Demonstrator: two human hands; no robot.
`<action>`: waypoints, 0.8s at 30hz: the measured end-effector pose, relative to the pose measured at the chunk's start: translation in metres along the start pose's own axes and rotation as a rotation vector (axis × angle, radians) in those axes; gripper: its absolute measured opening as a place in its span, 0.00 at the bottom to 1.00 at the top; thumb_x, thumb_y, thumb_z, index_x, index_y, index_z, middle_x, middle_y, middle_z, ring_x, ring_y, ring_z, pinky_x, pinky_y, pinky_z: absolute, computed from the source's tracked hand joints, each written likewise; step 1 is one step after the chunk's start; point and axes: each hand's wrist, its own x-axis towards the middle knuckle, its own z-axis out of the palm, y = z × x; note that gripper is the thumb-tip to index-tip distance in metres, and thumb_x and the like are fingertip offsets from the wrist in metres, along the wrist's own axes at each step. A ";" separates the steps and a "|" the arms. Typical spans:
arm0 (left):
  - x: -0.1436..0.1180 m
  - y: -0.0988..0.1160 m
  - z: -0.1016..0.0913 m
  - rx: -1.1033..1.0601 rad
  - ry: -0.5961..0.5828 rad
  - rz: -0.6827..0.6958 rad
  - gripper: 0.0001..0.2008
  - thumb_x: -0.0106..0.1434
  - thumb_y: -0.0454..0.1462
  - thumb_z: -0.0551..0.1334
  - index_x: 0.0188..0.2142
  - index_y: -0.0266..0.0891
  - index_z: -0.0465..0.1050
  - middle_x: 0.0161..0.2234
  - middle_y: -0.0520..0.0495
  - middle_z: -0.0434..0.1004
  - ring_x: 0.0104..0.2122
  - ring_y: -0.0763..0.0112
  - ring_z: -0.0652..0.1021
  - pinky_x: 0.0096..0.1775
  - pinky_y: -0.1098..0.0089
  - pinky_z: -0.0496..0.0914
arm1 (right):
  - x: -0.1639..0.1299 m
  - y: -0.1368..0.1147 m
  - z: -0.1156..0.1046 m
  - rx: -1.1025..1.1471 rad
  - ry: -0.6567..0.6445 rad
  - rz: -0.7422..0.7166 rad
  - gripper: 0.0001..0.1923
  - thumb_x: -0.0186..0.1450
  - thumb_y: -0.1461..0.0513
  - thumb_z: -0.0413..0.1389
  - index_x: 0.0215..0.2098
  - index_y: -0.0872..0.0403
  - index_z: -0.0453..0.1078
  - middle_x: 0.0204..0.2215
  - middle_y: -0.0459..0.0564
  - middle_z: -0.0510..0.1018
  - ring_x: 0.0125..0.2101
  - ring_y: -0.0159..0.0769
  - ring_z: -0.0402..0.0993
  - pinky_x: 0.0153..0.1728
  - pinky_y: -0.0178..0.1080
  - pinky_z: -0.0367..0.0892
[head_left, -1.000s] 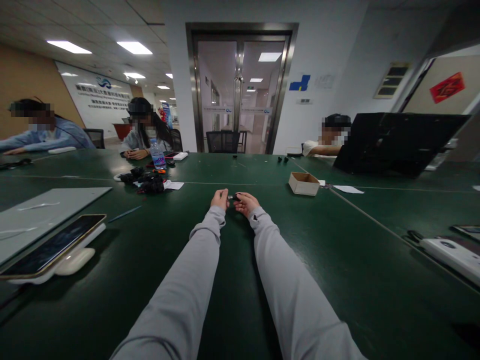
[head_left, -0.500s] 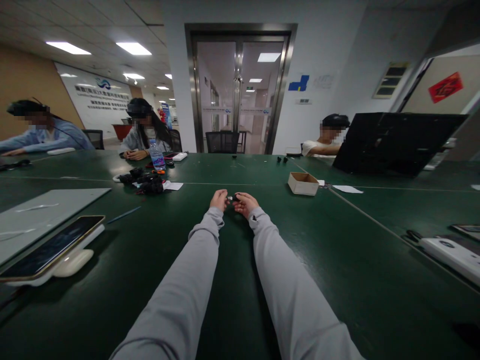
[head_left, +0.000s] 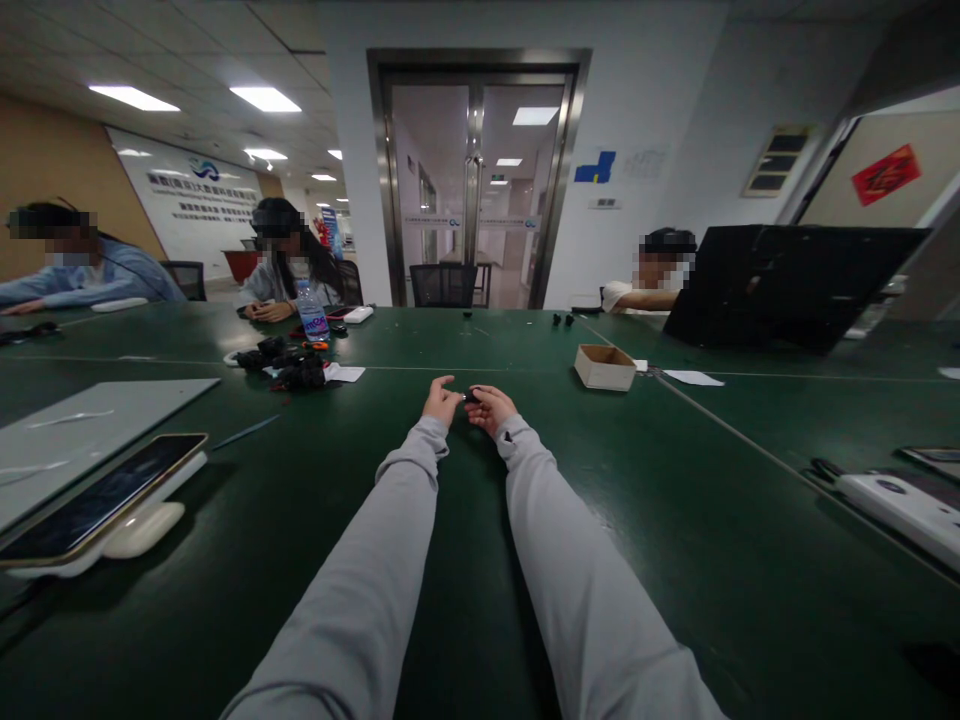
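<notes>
My right hand (head_left: 492, 407) is closed on a small black piece (head_left: 471, 396), pinched between thumb and fingertips above the green table (head_left: 480, 345). The piece has a shiny, metal-looking end facing left; it is too small to tell its kind. Just left of it is my left hand (head_left: 441, 402), its index finger lifted and apart from the thumb. The left thumb tip is close to the shiny end; whether it touches I cannot tell. Both forearms in grey sleeves stretch forward over the table.
A small open box (head_left: 604, 370) stands to the right. Black parts (head_left: 289, 362) lie in a pile on the left, beside a water bottle (head_left: 312, 312). Nearer left are a phone (head_left: 105, 497) and a grey board (head_left: 97, 415). A monitor (head_left: 787, 285) stands at right. Several people sit across.
My left index finger has lifted away from the small piece, opening the left hand's pinch. My right hand still holds the piece in about the same place.
</notes>
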 end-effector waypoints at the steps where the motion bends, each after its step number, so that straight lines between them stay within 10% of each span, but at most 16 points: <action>1: 0.000 0.000 0.000 -0.007 -0.013 -0.018 0.19 0.54 0.39 0.57 0.47 0.38 0.62 0.17 0.58 0.62 0.14 0.81 0.61 0.19 0.78 0.57 | 0.000 0.000 0.000 0.000 0.000 0.002 0.05 0.59 0.67 0.51 0.35 0.55 0.65 0.13 0.44 0.72 0.13 0.28 0.67 0.17 0.31 0.66; 24: -0.004 0.007 -0.002 -0.097 -0.129 -0.043 0.13 0.55 0.35 0.53 0.40 0.35 0.67 0.13 0.57 0.61 0.11 0.80 0.59 0.16 0.78 0.53 | 0.000 -0.001 -0.001 -0.003 -0.015 0.011 0.05 0.59 0.67 0.52 0.35 0.55 0.64 0.13 0.45 0.72 0.13 0.28 0.66 0.18 0.31 0.66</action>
